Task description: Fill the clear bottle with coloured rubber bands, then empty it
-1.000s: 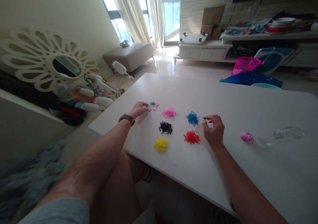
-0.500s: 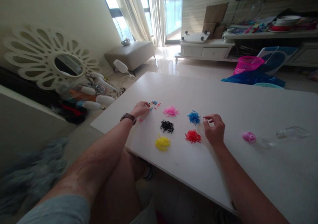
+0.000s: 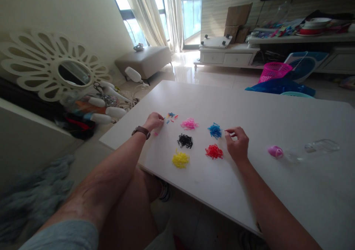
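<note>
My left hand (image 3: 154, 121), a brown watch on its wrist, pinches what looks like a small dark rubber band at its fingertips. Just right of it lies a loose mixed group of coloured rubber bands (image 3: 171, 115). My right hand (image 3: 237, 142) has thumb and forefinger closed beside the blue rubber band pile (image 3: 215, 130); anything between them is too small to make out. Around these are separate piles of pink bands (image 3: 189, 124), black bands (image 3: 185, 141), yellow bands (image 3: 181, 159) and red bands (image 3: 214, 151). A small pink piece (image 3: 155, 134) sits under the left wrist.
On the white table (image 3: 222, 198), a pink-purple object (image 3: 275, 152) and a clear bottle-like container (image 3: 321, 145) lie to the right. A lamp with white shades (image 3: 115, 112) stands past the left edge. Beyond the table are a pink basket (image 3: 274, 72) and a bench (image 3: 144, 57).
My left hand has drawn slightly left, away from the mixed rubber bands. My right hand keeps its place beside the blue pile. The view has shifted a little.
</note>
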A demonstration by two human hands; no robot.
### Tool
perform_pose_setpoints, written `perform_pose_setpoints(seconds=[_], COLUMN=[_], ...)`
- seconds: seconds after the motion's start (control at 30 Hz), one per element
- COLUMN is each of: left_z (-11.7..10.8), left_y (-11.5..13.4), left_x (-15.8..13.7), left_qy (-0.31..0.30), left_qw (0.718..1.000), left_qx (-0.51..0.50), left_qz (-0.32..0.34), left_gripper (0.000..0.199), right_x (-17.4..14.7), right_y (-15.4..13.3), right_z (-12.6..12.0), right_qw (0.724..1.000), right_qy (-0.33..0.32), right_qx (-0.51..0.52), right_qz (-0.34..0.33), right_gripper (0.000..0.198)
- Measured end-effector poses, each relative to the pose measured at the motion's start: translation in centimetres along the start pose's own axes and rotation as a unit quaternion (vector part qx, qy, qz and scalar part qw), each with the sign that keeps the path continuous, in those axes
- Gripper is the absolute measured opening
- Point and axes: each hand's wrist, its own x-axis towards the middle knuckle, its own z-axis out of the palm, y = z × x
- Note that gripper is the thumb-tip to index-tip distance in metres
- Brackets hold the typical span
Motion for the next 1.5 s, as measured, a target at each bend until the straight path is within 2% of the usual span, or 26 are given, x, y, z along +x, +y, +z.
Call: perform_pose_setpoints(seconds=[0.13, 0.2, 0.27, 0.37, 0.5, 0.63, 0.77, 0.93, 1.1, 1.23, 1.3, 1.4, 1.5], left_z=[-0.5, -0.5, -0.4, -0.1, 0.6, 2.0, 3.4, 4.2, 4.3, 4.3, 4.3, 4.2, 4.0], left_y=[0.1, 0.5, 1.1, 2.9, 6.2, 9.0, 10.5, 10.8, 10.4, 10.1, 9.9, 9.5, 9.2], left_x=[-0.6, -1.0, -1.5, -3.0, -6.0, -8.7, -10.0, -10.4, -10.4, -10.2, -10.3, -10.4, -10.4], left_qy=[0.031, 0.026, -0.004, -0.074, -0.145, -0.209, -0.258, -0.297, -0.31, -0.308, -0.301, -0.296, -0.291], left_qw=[0.998, 0.995, 0.987, 0.963, 0.936, 0.907, 0.877, 0.861, 0.865, 0.867, 0.874, 0.88, 0.882], left_qx=[-0.043, -0.093, -0.152, -0.234, -0.275, -0.309, -0.339, -0.351, -0.328, -0.33, -0.322, -0.313, -0.311], left_qz=[-0.017, 0.003, 0.042, 0.109, 0.163, 0.196, 0.222, 0.22, 0.22, 0.211, 0.205, 0.201, 0.203], left_gripper=[0.016, 0.013, 0.016, 0.025, 0.029, 0.029, 0.026, 0.026, 0.029, 0.032, 0.031, 0.029, 0.029], right_x=[0.0, 0.0, 0.0, 0.0, -0.5, -1.4, -1.8, -1.9, -1.9, -1.6, -1.3, -0.7, -0.2], right_y=[0.1, 0.1, -0.2, -1.1, -3.0, -4.8, -5.3, -4.9, -5.1, -5.2, -4.7, -3.0, -0.9], right_z=[0.1, 0.1, 0.1, 0.2, 1.1, 2.4, 2.9, 2.7, 2.6, 2.2, 2.0, 1.8, 1.8], right_qw=[1.0, 1.0, 1.0, 0.993, 0.974, 0.967, 0.961, 0.965, 0.965, 0.972, 0.984, 0.999, 0.997], right_qy=[-0.002, -0.005, -0.011, -0.048, -0.115, -0.145, -0.17, -0.151, -0.17, -0.145, -0.108, -0.041, -0.015], right_qx=[0.0, -0.001, -0.009, -0.044, -0.054, 0.008, 0.046, 0.067, 0.073, 0.08, 0.069, 0.005, -0.048], right_qz=[0.005, 0.003, -0.016, -0.097, -0.19, -0.21, -0.215, -0.202, -0.187, -0.165, -0.127, -0.027, 0.05], right_gripper=[0.01, 0.01, 0.01, 0.011, 0.01, 0.021, 0.034, 0.028, 0.018, 0.011, 0.01, 0.01, 0.012])
